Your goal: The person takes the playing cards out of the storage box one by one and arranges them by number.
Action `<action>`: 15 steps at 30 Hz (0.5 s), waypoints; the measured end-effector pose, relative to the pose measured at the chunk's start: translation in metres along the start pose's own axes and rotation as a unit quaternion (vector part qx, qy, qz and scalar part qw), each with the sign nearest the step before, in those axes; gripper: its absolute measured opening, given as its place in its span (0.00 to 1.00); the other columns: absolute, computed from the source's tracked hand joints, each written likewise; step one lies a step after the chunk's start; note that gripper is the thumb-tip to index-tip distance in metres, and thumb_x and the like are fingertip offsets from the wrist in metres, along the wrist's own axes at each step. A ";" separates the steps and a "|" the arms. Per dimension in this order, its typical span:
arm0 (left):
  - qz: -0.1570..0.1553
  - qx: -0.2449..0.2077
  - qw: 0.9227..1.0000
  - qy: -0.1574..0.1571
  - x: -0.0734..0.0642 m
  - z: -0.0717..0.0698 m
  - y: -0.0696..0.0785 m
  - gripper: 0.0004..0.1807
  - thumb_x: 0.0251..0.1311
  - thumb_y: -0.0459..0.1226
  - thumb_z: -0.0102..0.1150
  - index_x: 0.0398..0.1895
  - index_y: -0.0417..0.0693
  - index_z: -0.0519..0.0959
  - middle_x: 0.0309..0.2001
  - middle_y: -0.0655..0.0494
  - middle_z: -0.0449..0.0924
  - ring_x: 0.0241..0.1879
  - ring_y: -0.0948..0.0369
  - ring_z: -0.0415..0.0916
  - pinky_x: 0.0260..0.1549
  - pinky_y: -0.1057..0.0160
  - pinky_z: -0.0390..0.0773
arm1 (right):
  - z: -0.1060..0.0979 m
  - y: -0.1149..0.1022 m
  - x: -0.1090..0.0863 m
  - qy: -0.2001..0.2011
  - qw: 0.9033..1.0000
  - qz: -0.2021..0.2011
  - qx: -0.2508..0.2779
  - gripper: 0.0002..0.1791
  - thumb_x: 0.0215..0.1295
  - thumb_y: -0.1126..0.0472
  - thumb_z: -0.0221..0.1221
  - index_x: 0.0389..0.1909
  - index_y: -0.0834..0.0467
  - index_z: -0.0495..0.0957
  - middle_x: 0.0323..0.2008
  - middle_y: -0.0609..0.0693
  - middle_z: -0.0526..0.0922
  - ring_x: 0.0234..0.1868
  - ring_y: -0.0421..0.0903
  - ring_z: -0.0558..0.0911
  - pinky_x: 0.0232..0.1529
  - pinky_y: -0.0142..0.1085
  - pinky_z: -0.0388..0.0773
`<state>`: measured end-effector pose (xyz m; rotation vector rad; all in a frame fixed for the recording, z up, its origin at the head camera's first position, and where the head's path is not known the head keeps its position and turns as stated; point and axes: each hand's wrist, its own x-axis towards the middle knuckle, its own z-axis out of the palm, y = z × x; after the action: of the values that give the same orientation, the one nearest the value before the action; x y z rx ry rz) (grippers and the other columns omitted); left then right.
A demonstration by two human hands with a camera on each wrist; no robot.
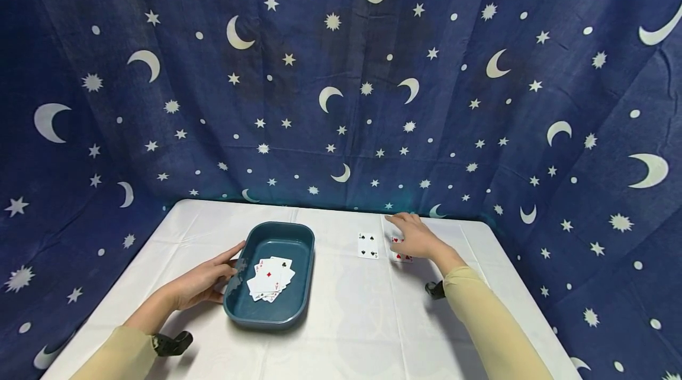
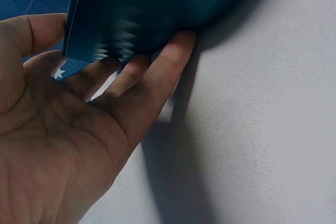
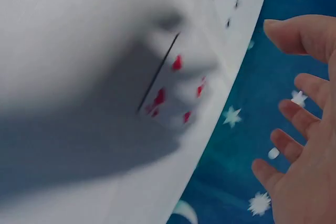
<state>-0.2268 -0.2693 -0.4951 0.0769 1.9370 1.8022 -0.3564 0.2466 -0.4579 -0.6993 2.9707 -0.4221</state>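
Observation:
A dark teal tray [image 1: 258, 322] stands on the table, with a loose pile of playing cards [image 1: 270, 276] in it; the ace of diamonds lies on top. My left hand [image 1: 199, 282] is at the tray's left side. In the left wrist view its fingers [image 2: 157, 77] touch the outer wall, with the thumb beside the rim. Farther right, my right hand [image 1: 418, 238] hovers over a red-pipped card [image 1: 402, 258] and partly covers it. The right wrist view shows that hand's fingers spread and holding nothing, the red card [image 3: 176, 90] lying on the cloth, blurred.
A card with black pips [image 1: 368, 245] lies face up left of the red one. White cloth [image 1: 341, 321] covers the table, whose far edge meets a blue curtain [image 1: 341, 102] with moons and stars. A black wrist device [image 1: 171, 344] shows at the left wrist, another [image 1: 434, 290] at the right.

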 end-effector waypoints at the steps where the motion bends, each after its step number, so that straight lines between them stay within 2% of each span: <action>1: 0.000 0.000 1.000 0.000 0.000 0.000 0.000 0.42 0.73 0.35 0.46 0.84 0.67 0.42 0.72 0.34 0.54 0.59 0.47 0.69 0.43 0.43 0.81 | -0.001 -0.004 0.001 0.005 1.000 -0.004 0.000 0.45 0.61 0.52 0.68 0.79 0.50 0.61 0.74 0.59 0.61 0.73 0.61 0.57 0.66 0.63 0.61; 8: 0.000 0.002 1.000 -0.001 0.000 -0.001 0.000 0.43 0.72 0.35 0.46 0.84 0.66 0.41 0.72 0.33 0.56 0.58 0.48 0.70 0.42 0.43 0.81 | -0.005 -0.044 0.006 0.021 0.998 -0.054 0.005 0.47 0.63 0.49 0.67 0.81 0.44 0.57 0.76 0.54 0.59 0.76 0.58 0.53 0.69 0.63 0.57; 15: -0.002 0.007 1.000 -0.003 -0.001 0.000 0.001 0.43 0.73 0.35 0.46 0.84 0.65 0.40 0.73 0.33 0.54 0.59 0.48 0.69 0.43 0.44 0.81 | -0.003 -0.092 0.011 0.022 0.991 -0.131 0.002 0.47 0.63 0.47 0.67 0.81 0.44 0.57 0.76 0.52 0.59 0.76 0.55 0.55 0.69 0.58 0.58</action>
<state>-0.2262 -0.2695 -0.4938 0.0834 1.9446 1.7834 -0.3274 0.1631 -0.4294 -1.0990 2.9252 -0.4632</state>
